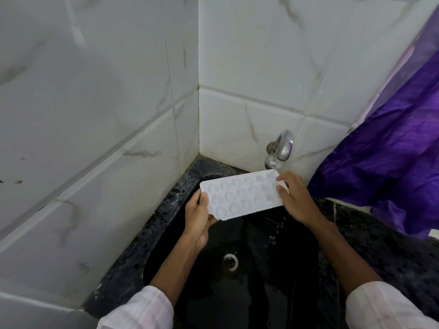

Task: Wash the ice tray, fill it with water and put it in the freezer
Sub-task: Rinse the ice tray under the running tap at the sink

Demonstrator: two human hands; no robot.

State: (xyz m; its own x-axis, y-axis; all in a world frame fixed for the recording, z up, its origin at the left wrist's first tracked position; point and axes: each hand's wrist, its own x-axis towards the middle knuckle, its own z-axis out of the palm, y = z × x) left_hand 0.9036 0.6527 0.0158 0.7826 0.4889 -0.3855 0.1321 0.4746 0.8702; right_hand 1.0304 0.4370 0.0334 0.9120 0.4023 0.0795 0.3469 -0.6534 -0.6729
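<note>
A white plastic ice tray (242, 194) with three rows of rounded moulds is held level above a black round sink (261, 293), cavities facing up. It sits just past centre toward 1 o'clock in the view. The left hand (198, 217) grips the tray's short end at 8 o'clock, its fingers (202, 197) curled round the edge. The right hand (297, 200) holds the opposite end at 3 o'clock, with its fingers pinching the rim from above.

A chrome wall tap (281, 148) juts from the tiles at the tray's 1 o'clock. A thin stream of water (274, 167) runs from it onto the tray's far right corner. Droplets fall below the right hand into the basin. The steel drain (230, 261) lies at the tray's 6 o'clock.

The sink is set in a black speckled stone desk (375, 241), wet near the corner. White marbled wall tiles (107, 91) fill the view from 9 to 12 o'clock. A shiny purple cloth (392, 162) hangs at 3 o'clock, its lower edge draped on the desk. Pale checked sleeves (142, 312) cover both forearms at the bottom edge.
</note>
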